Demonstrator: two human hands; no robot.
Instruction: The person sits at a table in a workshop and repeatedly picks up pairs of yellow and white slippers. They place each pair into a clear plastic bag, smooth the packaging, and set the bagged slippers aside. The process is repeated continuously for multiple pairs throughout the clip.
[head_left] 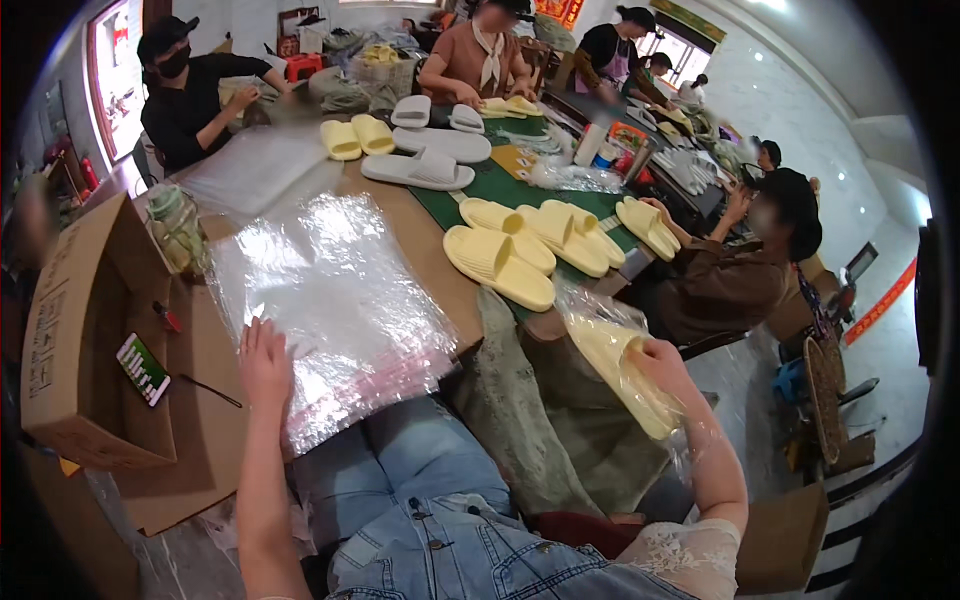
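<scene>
The right hand (665,365) grips a bagged yellow slipper (625,375), held off the bench's (420,250) right edge above the lap. The left hand (265,365) lies flat and open on the stack of clear bags (330,300). Pressing that stack steady while one bag is peeled seems wise. More slippers (500,262) wait just ahead; an open carton (85,330) stands left, and seated co-workers crowd the far side.

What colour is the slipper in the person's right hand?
Pale yellow. The slipper, inside a clear bag, is held by the right hand; the head view shows it.
</scene>
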